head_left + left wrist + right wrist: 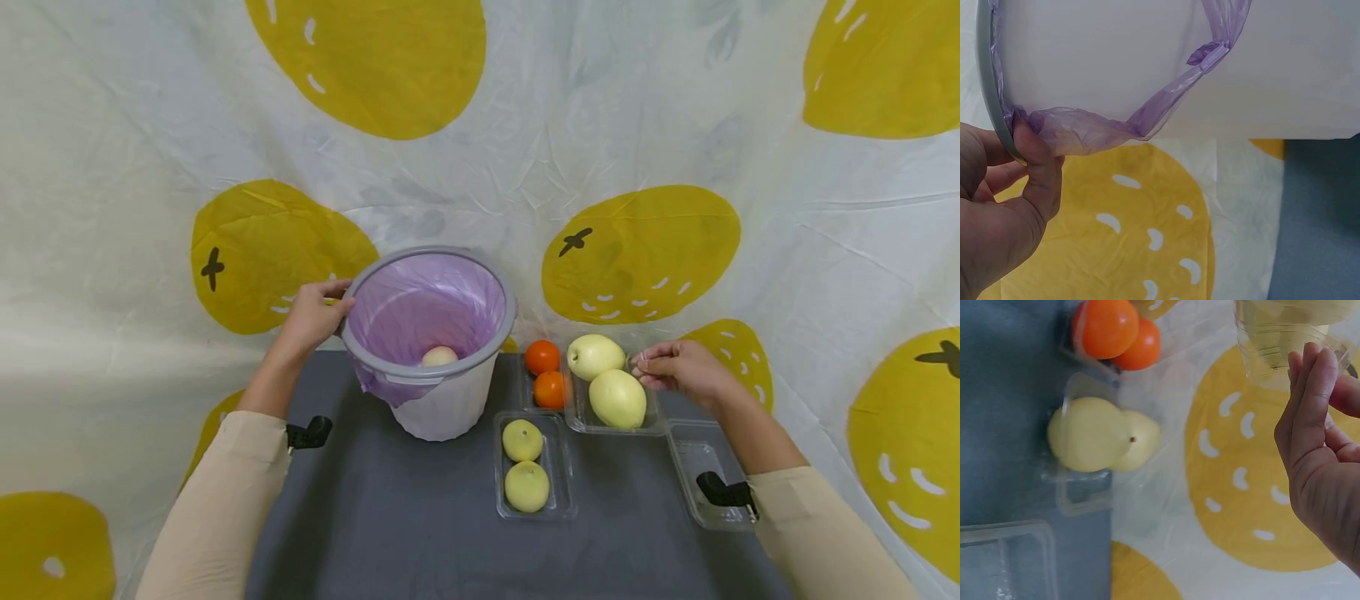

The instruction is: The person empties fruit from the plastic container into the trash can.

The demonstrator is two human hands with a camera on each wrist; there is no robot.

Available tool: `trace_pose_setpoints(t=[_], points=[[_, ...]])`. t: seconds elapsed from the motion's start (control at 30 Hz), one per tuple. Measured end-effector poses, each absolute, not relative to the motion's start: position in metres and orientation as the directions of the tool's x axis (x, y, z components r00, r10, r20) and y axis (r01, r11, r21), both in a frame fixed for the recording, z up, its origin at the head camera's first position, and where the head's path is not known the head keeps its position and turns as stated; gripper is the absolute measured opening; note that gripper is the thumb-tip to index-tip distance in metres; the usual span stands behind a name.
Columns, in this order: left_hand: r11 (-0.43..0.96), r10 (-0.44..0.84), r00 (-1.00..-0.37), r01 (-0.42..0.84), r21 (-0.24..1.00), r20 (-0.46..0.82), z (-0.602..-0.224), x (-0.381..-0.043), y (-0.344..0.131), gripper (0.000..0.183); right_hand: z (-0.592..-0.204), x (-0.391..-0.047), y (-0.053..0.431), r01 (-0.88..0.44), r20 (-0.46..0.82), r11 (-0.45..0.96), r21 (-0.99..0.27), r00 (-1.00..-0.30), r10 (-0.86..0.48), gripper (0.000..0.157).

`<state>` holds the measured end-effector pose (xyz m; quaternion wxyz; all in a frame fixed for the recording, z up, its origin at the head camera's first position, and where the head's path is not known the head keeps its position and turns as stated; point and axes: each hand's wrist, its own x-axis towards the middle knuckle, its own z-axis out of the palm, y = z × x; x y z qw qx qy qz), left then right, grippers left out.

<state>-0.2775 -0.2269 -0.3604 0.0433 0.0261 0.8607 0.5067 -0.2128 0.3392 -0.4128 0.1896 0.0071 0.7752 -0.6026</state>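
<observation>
In the head view, my left hand (311, 321) grips the grey rim of a white bin (442, 412) lined with a purple bag (420, 308). A pale round fruit (439, 357) lies inside. The left wrist view shows the thumb and fingers of my left hand (1010, 200) pinching the bin's rim (988, 75). My right hand (686, 371) pinches the right side of a clear plastic container (581, 421) bearing two large pale yellow fruits (617, 400). In the right wrist view, my right hand (1316, 425) has its fingertips at the clear container's ribbed wall (1254, 353).
Two yellow-green fruits (527, 487) sit in a clear tray (562, 500). Two orange-red fruits (550, 390) sit behind it. To the right lies a clear tray (712, 521) without fruit. A patterned cloth (480, 167) hangs behind the dark table (420, 533).
</observation>
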Motion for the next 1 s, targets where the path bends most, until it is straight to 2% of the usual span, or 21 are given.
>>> trace_pose_setpoints(t=[0.13,0.33,0.77,1.0], points=[[0.478,0.090,-0.994,-0.006,0.878,-0.055,-0.361,-0.278,-0.227,0.051,-0.401,-0.217,0.335,0.225,-0.284,0.244,-0.943,-0.928,-0.240,0.018],[0.478,0.086,-0.995,-0.009,0.878,-0.056,-0.361,-0.279,-0.227,0.051,-0.378,-0.225,0.327,0.218,-0.262,0.186,-0.958,-0.929,-0.260,0.013],[0.470,0.093,-0.994,-0.010,0.883,-0.062,-0.361,-0.277,-0.228,0.051,-0.323,-0.251,0.299,0.217,-0.263,0.224,-0.950,-0.943,-0.204,0.011],[0.481,0.099,-0.994,0.002,0.877,-0.052,-0.361,-0.278,-0.228,0.051,-0.300,-0.269,0.271,0.185,-0.235,0.226,-0.956,-0.948,-0.217,0.017]])
